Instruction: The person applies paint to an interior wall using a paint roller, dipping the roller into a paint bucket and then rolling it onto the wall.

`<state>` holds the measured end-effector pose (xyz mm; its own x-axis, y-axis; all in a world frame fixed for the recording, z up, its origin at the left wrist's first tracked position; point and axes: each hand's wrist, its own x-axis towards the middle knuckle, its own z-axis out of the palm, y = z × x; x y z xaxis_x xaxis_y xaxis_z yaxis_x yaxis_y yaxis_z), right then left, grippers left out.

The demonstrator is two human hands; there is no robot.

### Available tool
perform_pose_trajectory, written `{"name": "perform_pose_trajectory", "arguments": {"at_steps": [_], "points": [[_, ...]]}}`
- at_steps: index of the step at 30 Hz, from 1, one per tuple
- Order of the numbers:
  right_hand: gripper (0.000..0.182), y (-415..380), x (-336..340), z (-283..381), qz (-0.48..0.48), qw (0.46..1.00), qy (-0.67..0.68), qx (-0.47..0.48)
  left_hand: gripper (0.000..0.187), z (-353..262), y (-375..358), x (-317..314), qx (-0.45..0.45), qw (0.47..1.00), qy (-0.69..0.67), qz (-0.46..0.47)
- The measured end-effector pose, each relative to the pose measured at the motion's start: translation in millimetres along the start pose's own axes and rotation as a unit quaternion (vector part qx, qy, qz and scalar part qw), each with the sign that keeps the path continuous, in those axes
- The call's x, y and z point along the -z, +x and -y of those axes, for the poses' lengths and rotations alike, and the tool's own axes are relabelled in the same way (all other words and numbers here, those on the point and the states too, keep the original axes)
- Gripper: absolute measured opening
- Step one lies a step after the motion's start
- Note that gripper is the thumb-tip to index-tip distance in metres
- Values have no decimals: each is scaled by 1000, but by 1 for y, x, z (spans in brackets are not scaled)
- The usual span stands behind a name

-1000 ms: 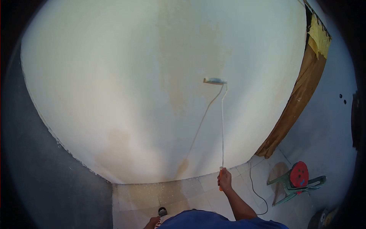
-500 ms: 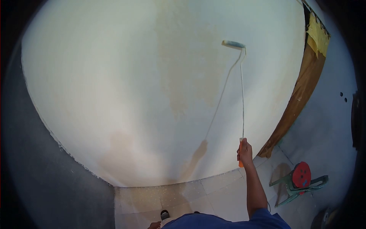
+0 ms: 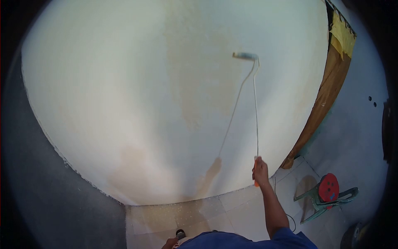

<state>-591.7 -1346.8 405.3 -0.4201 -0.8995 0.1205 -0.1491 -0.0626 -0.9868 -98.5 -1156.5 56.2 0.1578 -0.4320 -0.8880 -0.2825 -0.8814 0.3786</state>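
Note:
My right hand (image 3: 260, 171) is wrapped round the orange handle of a paint roller, low in front of the wall. From it the long thin rod runs up to the blue-grey roller head (image 3: 245, 55), which lies against the pale wall (image 3: 103, 83). Left of the roller head is a beige patch (image 3: 207, 70) on the wall. The shadow of the roller and my arm falls to the left of the rod. My left hand (image 3: 170, 243) hangs at the bottom edge near my body, its fingers too hidden to read.
A dark grey wall (image 3: 54, 191) stands at the left. Brown covering (image 3: 327, 91) with a yellow piece hangs along the right edge of the pale wall. On the tiled floor (image 3: 240, 211) at the right is a green frame with a red round top (image 3: 328, 187). A cable lies near my right arm.
The roller head has moved down and left on the wall, and my right hand has moved down and slightly left with the handle. The view has shifted a little.

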Motion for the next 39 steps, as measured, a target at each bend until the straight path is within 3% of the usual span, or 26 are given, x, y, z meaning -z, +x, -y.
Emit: {"name": "perform_pose_trajectory", "arguments": {"at_steps": [4,7,12,15,20,24,26,29,32,36,39], "points": [[52,5,6,16,7,1000,-2,2,48,1,6,1,-5,1000,12,1],[57,-17,4,-45,9,999,-32,30,49,-5,8,-2,-13,1000,18,7],[58,-59,-4,-91,-5,998,-62,-31,49,-5,11,-6,-24,999,28,11],[57,-34,4,-46,6,999,-48,21,50,-5,12,-5,-30,999,39,12],[56,1,5,20,20,1000,11,-7,50,-9,13,-6,-38,998,56,15],[56,-23,-12,-61,-3,997,-36,64,51,-11,13,-4,-49,997,57,14],[54,-65,-19,-81,12,998,-26,-50,51,-9,12,-1,-51,997,56,14],[54,-74,-21,-115,5,999,-41,-20,51,-8,11,3,-55,996,64,12],[53,-38,-14,-87,0,998,-53,24,52,-12,11,7,-58,996,73,12],[58,-1,-11,25,29,999,38,15,52,-26,13,18,-58,994,91,11],[58,9,-21,38,20,998,56,-2,53,-32,12,29,-59,993,100,6]]}}
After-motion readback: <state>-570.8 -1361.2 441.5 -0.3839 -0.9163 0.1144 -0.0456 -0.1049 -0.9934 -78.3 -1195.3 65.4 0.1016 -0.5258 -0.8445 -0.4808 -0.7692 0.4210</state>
